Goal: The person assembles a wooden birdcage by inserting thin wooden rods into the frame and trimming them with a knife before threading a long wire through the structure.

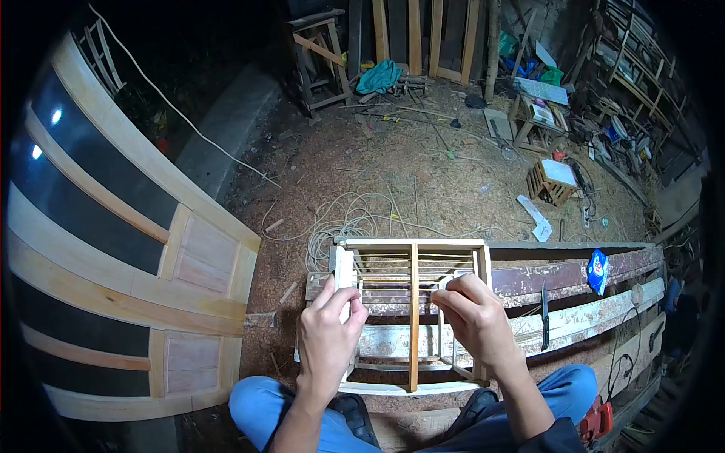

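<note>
A wooden frame (414, 317) with a middle bar and thin crosswise rods lies on worn boards (529, 287) in front of the person's knees. My left hand (329, 325) is at the frame's left side, its fingers curled, with thumb and forefinger near each other by the left rail. What it holds, if anything, is too small to name. To the right of the middle bar, my right hand (477, 317) is over the frame with its fingertips pinched together. Anything between them is hidden. A black knife (545, 317) lies on the boards to the right.
Wooden door panels (204, 257) stand at the left. A coiled cable (351, 219) lies on the ground beyond the frame. A blue packet (597, 272) rests on the boards at the right, and a red tool (596, 423) is near the right knee. Farther off is a small crate (551, 183).
</note>
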Demonstrator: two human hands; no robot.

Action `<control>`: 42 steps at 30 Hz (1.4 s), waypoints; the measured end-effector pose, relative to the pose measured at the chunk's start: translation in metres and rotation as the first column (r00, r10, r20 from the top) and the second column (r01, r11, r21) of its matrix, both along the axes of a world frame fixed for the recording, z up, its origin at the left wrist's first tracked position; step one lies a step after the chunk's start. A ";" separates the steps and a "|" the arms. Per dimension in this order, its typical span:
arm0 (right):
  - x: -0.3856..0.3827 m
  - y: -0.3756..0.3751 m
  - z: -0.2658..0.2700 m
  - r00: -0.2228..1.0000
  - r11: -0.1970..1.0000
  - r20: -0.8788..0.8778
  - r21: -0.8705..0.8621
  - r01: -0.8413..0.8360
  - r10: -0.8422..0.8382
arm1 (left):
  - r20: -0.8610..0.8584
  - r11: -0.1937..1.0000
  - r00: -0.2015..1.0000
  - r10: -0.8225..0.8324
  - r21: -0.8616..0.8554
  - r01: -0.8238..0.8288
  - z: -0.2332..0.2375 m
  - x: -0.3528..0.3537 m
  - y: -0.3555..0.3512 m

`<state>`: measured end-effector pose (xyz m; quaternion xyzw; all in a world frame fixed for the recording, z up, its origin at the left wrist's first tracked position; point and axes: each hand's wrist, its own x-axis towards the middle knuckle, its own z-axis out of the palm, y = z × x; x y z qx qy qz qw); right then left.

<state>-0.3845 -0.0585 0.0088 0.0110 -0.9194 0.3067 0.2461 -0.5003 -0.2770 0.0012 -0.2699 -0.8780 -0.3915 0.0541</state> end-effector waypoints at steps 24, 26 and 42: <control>0.016 0.035 0.029 0.990 0.988 0.122 0.146 0.052 -0.070 | -0.016 0.999 1.000 -0.021 -0.046 0.020 0.005 0.003 0.002; 0.022 0.042 0.030 0.985 0.987 0.140 0.137 0.086 -0.105 | -0.046 1.000 0.999 -0.009 -0.015 0.008 0.001 0.004 0.003; 0.019 0.034 0.004 0.993 0.962 0.010 0.246 0.115 -0.122 | -0.037 0.995 0.999 0.033 -0.093 -0.037 -0.001 0.003 0.005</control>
